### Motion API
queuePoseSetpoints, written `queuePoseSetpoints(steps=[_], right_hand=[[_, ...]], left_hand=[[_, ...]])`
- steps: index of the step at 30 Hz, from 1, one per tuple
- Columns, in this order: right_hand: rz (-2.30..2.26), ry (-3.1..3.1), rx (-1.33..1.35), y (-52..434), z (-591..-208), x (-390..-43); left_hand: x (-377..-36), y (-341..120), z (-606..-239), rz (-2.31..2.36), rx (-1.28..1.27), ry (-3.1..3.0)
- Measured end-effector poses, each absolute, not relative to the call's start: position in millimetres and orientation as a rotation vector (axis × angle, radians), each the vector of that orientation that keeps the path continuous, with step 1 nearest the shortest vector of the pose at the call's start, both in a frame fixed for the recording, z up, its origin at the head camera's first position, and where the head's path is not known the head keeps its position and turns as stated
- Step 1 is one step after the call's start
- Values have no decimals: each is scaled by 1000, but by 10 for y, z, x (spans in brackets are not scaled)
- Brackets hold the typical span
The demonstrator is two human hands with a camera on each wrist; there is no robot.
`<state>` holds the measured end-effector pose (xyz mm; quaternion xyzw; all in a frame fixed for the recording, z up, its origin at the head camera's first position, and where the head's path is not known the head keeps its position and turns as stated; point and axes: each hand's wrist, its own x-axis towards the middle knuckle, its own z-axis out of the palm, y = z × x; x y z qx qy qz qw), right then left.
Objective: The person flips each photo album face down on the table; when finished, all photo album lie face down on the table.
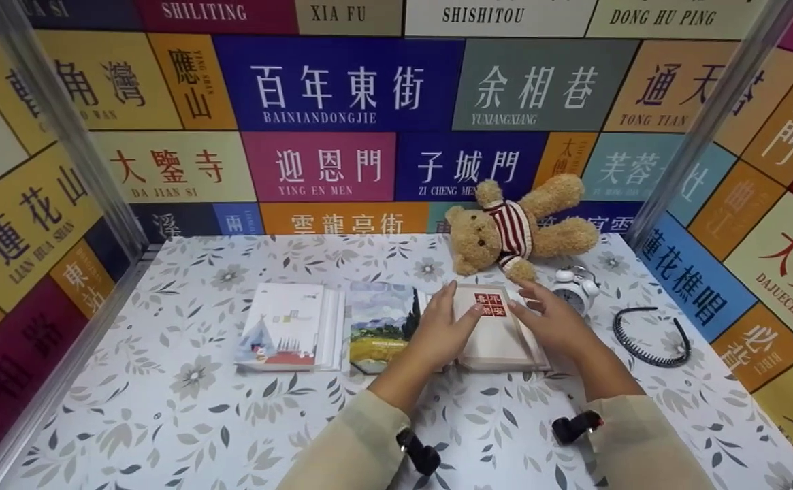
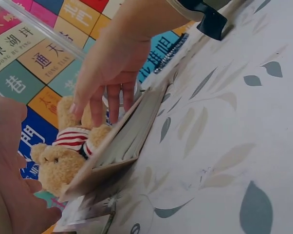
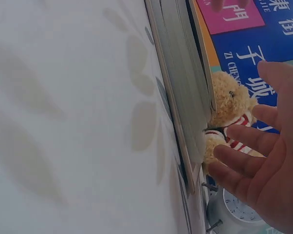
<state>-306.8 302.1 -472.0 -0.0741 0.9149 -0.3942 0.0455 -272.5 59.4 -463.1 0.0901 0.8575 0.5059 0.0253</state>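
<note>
Three books in a row across the tabletop [image 1: 185,422], a teddy bear [image 1: 519,231] lying behind.
The left book [image 1: 280,327] is just beside the middle book [image 1: 379,323], and the right book [image 1: 495,344] is just beyond that; the left hand [image 1: 442,330] is at the right book's left side, the right hand [image 1: 556,323] at its right. The bear lies along the back edge before the wall [image 1: 342,82], head left, legs right; the alarm clock [image 1: 572,291] stands in front of its legs, and the headband [image 1: 651,337] lies farther right, nearer the front.
</note>
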Motion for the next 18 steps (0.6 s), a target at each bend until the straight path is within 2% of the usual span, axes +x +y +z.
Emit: queuePoseSetpoints(steps=[11, 18], right_hand=[[-1165, 2765, -254, 3052, -4736, -3041], [-1118, 2716, -257, 3030, -4709, -3001]], left_hand=[[-2633, 713, -4744, 1691, 123, 2430], [-2646, 702, -4815, 1766, 132, 2294]])
